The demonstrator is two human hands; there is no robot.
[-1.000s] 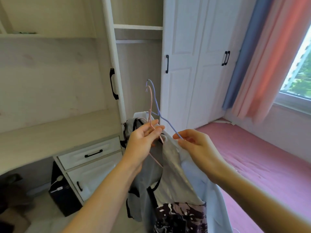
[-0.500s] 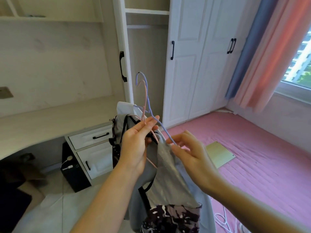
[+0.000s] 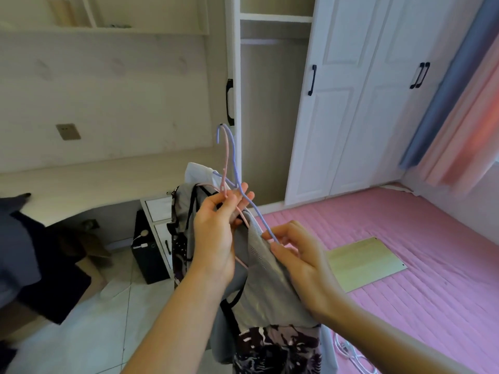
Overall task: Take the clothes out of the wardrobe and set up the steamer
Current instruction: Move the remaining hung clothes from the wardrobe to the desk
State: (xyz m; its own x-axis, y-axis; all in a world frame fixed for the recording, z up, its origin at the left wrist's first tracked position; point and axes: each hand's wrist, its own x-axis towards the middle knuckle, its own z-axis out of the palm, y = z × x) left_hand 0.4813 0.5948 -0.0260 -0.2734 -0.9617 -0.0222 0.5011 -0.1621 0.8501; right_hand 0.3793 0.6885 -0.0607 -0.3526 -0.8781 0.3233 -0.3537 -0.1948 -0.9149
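Note:
My left hand grips the necks of a pink hanger and a blue hanger, hooks pointing up. Grey clothes with a dark patterned piece hang from them in front of me. My right hand pinches the blue hanger's arm and the grey fabric at the shoulder. Behind stands the white wardrobe; its left section is open with a bare rail. No steamer is in view.
A pink bed lies to the right with a pale wooden board on it. A desk with white drawers is at left, a black box under it. A white cable lies on the floor. Curtains hang at right.
The view has swung left and down, showing more bed, the board and the floor. Both hands keep hold of the hangers and clothes, now carried lower and away from the wardrobe.

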